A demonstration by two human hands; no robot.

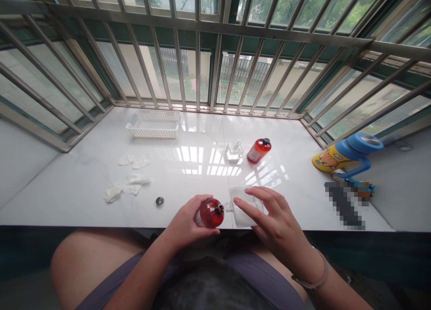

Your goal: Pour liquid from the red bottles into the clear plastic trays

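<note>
My left hand (pixel 184 222) is wrapped round a small red-orange bottle (pixel 211 212) with its cap off, tipped on its side so the neck points right. My right hand (pixel 272 218) holds a white cotton pad (pixel 243 211) by the bottle's mouth, fingers stretched over it, at the near edge of the white sill (pixel 188 166). A small dark cap (pixel 159 201) lies on the sill left of the bottle.
A second capped orange bottle (pixel 258 150) lies farther back beside a small clear glass bottle (pixel 234 150). Used white pads (pixel 126 186) lie at the left, a white plastic basket (pixel 153 124) behind them. A blue and yellow water bottle (pixel 346 155) lies at the right. Metal window bars (pixel 215 54) enclose the sill.
</note>
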